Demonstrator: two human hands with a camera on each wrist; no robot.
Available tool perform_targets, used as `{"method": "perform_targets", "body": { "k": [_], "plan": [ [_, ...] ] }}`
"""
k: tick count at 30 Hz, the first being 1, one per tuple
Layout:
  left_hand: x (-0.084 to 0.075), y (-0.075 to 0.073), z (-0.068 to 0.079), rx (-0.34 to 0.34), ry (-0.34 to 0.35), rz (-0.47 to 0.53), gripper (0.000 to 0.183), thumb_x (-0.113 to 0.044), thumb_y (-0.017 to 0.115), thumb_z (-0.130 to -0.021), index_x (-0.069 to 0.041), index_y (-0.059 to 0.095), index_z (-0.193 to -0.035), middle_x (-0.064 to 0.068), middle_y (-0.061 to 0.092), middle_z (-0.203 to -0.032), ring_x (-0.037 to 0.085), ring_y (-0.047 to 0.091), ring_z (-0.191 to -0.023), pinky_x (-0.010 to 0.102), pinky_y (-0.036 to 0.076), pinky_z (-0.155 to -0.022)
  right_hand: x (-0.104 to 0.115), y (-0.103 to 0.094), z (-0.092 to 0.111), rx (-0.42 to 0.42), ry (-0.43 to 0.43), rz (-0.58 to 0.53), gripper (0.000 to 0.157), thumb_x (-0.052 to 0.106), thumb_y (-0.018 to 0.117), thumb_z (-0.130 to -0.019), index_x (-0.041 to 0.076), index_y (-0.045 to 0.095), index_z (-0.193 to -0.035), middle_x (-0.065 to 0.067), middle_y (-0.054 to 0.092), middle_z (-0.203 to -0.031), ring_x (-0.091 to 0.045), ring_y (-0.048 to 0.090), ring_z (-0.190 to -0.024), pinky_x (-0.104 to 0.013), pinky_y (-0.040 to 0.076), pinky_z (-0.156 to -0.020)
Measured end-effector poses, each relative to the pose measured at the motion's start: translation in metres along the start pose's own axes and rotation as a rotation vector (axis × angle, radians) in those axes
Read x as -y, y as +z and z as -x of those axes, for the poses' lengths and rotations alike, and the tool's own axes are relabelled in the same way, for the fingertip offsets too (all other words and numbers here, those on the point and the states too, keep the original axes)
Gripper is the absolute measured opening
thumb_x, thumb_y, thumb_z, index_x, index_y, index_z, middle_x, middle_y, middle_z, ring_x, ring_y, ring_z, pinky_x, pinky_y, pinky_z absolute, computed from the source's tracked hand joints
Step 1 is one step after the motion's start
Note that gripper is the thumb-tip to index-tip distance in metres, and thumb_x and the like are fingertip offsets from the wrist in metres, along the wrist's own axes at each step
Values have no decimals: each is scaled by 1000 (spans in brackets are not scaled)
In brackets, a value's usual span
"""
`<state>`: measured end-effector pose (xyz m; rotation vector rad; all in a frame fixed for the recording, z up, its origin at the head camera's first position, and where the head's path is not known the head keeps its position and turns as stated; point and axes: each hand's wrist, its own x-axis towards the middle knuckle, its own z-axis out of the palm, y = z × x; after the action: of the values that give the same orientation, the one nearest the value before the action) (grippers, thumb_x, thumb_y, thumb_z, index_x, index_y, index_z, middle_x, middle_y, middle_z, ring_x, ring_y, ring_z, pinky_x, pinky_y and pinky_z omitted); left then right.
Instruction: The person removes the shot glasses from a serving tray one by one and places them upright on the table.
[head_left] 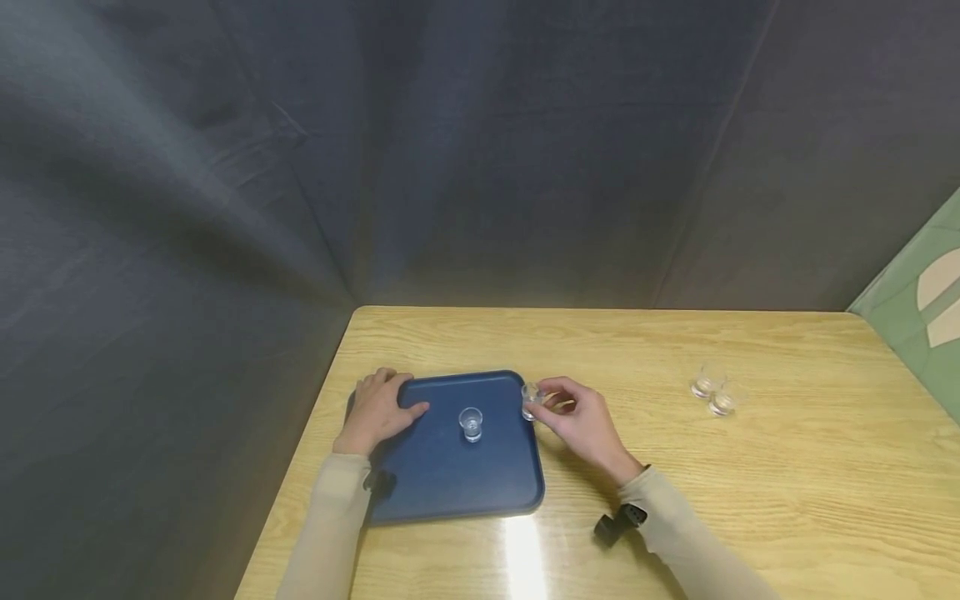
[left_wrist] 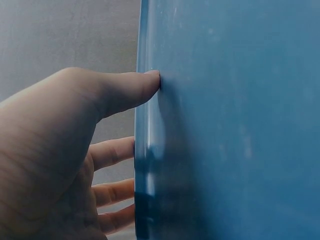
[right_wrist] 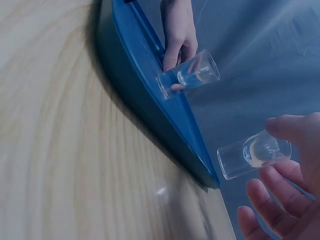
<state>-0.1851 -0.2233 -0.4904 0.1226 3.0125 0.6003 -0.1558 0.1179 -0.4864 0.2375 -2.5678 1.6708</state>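
Note:
A dark blue tray (head_left: 457,483) lies on the wooden table. One clear shot glass (head_left: 471,425) stands upright on it, right of the middle. My left hand (head_left: 375,410) holds the tray's far left edge; in the left wrist view the thumb (left_wrist: 127,89) lies over the rim and the fingers touch its outer side. Over the tray's far right corner my right hand (head_left: 588,421) pinches a second shot glass (right_wrist: 255,154) between thumb and fingers. In the right wrist view that glass appears above the tray surface, with its base pointing away from the palm.
Two more shot glasses (head_left: 722,402) stand close together on the table's right side. A dark cloth (head_left: 525,167) hangs behind the table and along its left. A green patterned cloth (head_left: 930,300) is at the right edge.

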Motion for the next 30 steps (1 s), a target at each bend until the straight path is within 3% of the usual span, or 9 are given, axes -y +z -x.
{"method": "perform_targets", "body": {
  "k": [20,30],
  "plan": [
    [-1,1,1,-9,-1,7,69,-47,75,-96,-7,59,-150,25,51,-154,48,47,-144,70,20,-130,-24,-46,0,-75,3,96,34,26,83,-95,4,76,-121,-14,76,-115,-17,72,-94,-18,59,-78],
    [-1,2,0,-18,-1,16,68,-46,76,-95,-7,60,-149,25,52,-154,47,47,-144,68,20,-130,-33,-79,1,-139,5,149,40,30,80,-97,3,73,-125,-15,76,-119,5,66,-90,-12,57,-77]
  ]
}}
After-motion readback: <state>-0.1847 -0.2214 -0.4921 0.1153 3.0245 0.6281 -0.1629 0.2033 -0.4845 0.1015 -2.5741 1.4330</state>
